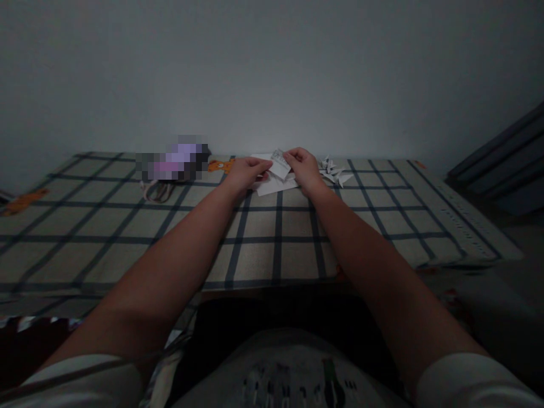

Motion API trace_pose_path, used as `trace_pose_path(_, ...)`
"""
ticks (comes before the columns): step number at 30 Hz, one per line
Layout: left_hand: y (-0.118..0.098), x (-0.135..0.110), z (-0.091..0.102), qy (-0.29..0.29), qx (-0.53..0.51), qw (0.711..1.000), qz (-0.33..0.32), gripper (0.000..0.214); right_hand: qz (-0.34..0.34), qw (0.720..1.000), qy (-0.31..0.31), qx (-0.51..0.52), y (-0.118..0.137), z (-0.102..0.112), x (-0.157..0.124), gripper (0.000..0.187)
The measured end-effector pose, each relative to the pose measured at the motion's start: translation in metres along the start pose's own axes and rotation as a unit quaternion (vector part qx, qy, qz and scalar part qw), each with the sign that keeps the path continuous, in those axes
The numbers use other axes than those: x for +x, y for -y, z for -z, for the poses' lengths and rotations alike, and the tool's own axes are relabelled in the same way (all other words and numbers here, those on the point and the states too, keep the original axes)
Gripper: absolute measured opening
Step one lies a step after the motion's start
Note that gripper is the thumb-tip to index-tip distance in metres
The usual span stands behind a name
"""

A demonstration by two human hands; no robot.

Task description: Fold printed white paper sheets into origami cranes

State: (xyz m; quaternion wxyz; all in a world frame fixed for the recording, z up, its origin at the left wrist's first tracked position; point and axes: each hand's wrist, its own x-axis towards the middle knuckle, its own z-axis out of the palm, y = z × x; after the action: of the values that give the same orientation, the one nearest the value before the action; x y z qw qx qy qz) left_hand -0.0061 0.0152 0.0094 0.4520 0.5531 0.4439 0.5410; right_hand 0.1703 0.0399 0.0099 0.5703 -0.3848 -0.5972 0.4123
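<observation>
Between my two hands is a small piece of folded white paper (280, 165) with dark print on its upper part. My left hand (249, 171) pinches its left edge between thumb and fingers. At its upper right edge, the thumb and fingers of my right hand (302, 164) close on it too. Beneath both hands lies a larger white sheet (272, 188), partly covered by them. Just right of my right hand is a small heap of pointed folded paper pieces (334, 171).
A checked tablecloth (255, 249) covers the table, which stands against a grey wall (272, 73). On the left lies a blurred-out purple object (178, 158) with a strap or cord (156, 191) beside it. Dark grey slatted furniture (505, 158) stands at the right.
</observation>
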Motion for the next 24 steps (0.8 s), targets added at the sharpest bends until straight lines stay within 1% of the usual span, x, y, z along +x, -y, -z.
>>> trace_pose_path(3,-0.0004,-0.0008,0.0011,0.000,0.005,1.000,-0.010,0.026,-0.006,1.000,-0.005,-0.001,0.0016,0.0006,-0.0003,0.015)
trace_pose_path(7,-0.0016,0.0003,0.0028,-0.022,0.016,0.999,-0.039,0.022,-0.021,1.000,-0.006,-0.009,0.0059,0.0003,-0.0032,0.015)
trace_pose_path(9,-0.0014,0.0028,0.0037,-0.047,0.006,0.998,-0.038,0.020,-0.048,0.999,0.020,0.009,0.0063,0.0002,-0.0046,0.014)
trace_pose_path(12,-0.0012,0.0066,0.0046,-0.092,-0.015,0.995,-0.046,0.015,-0.100,0.991,0.084,0.039,0.0051,-0.0003,-0.0059,0.012)
trace_pose_path(14,-0.0019,0.0072,0.0045,-0.106,-0.025,0.992,-0.059,0.013,-0.110,0.988,0.097,0.037,0.0045,-0.0011,-0.0061,0.011)
trace_pose_path(19,-0.0050,0.0037,0.0022,-0.102,-0.033,0.992,-0.067,0.015,-0.104,0.991,0.082,0.029,0.0050,-0.0018,-0.0059,0.013)
trace_pose_path(24,-0.0063,0.0027,0.0028,-0.102,-0.043,0.993,-0.052,0.013,-0.117,0.986,0.088,0.078,0.0048,-0.0004,-0.0061,0.014)
